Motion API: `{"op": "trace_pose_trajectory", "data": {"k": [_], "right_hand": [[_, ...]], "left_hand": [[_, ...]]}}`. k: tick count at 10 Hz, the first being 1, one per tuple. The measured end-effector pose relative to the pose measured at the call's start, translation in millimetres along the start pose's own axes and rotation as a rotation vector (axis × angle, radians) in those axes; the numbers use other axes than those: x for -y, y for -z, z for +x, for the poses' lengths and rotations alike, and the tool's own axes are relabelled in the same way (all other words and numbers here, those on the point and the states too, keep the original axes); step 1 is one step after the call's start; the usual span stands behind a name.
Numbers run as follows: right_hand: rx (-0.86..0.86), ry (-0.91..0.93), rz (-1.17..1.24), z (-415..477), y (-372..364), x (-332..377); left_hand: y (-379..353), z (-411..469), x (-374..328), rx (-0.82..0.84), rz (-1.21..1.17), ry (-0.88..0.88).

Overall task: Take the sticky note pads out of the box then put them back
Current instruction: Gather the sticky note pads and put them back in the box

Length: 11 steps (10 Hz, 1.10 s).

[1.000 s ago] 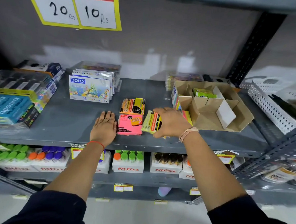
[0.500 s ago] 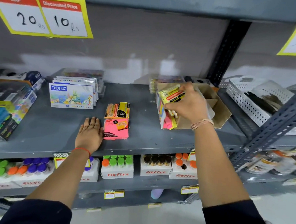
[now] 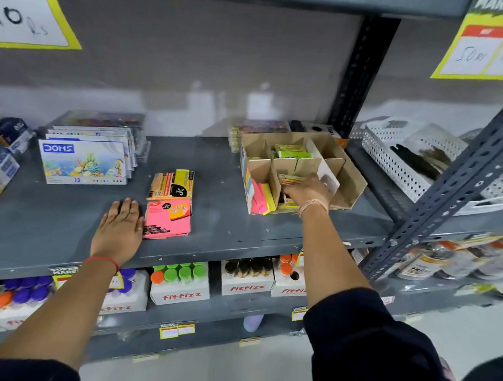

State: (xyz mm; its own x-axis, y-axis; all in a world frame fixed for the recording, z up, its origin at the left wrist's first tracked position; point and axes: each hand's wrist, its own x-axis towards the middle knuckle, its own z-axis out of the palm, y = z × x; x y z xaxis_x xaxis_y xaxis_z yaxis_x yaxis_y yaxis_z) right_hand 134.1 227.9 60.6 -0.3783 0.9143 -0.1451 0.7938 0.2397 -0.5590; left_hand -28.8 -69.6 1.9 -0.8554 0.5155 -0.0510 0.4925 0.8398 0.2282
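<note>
Right hand (image 3: 308, 190) reaches into the front middle compartment of the cardboard box (image 3: 347, 178), fingers curled around a yellow-green sticky note pad (image 3: 291, 179) whose top edge shows just above the knuckles; left hand (image 3: 119, 230) lies flat and open, palm down, holding nothing, on the grey metal shelf (image 3: 216, 165), its edge just touching the pink pad. That shelf carries everything at this level, with a white perforated basket (image 3: 406, 169) on the neighbouring shelf to the right. At the left stands a row of DOMS colour sets (image 3: 82, 162), upright and facing forward. The box sits on the right half of the shelf, divided by cardboard partitions; pink and yellow pads (image 3: 261, 198) stand on edge in its front left compartment, and a green pad (image 3: 293, 153) rests in a rear one. Between the hands, well apart from the box, two pads lie on the shelf: an orange-and-yellow pad (image 3: 170, 184) behind, and a pink pad (image 3: 168, 218) in front, touching it.
</note>
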Motion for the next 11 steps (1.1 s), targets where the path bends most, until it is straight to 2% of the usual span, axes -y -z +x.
{"op": "trace_pose_trajectory", "data": {"k": [2,4,5,6,7,8,9,11], "right_hand": [[0.011,0.048,0.009,3,-11,-7],[0.003,0.105,-0.204,-1,-6,-6],[-0.233,0.266,-0.104,-17,3,18],[-0.271,0.651,0.038,-42,1,57],[0.207,0.984,-0.041,-67,-26,85],[0.533,1.115,-0.286,-84,-68,85],[0.537,1.118,-0.403,-90,-102,73],[0.392,1.184,-0.231,-94,-117,57]], "left_hand": [[-2,1,2,0.001,-0.005,-0.004],[0,0,2,0.001,-0.011,-0.005],[2,-2,1,0.005,-0.006,0.005],[2,-3,0,-0.003,-0.008,0.004],[2,-2,1,-0.014,-0.008,-0.001],[1,-1,2,-0.026,-0.013,-0.003],[-1,1,2,-0.034,-0.018,-0.001],[-4,2,3,-0.043,-0.037,0.005]]}}
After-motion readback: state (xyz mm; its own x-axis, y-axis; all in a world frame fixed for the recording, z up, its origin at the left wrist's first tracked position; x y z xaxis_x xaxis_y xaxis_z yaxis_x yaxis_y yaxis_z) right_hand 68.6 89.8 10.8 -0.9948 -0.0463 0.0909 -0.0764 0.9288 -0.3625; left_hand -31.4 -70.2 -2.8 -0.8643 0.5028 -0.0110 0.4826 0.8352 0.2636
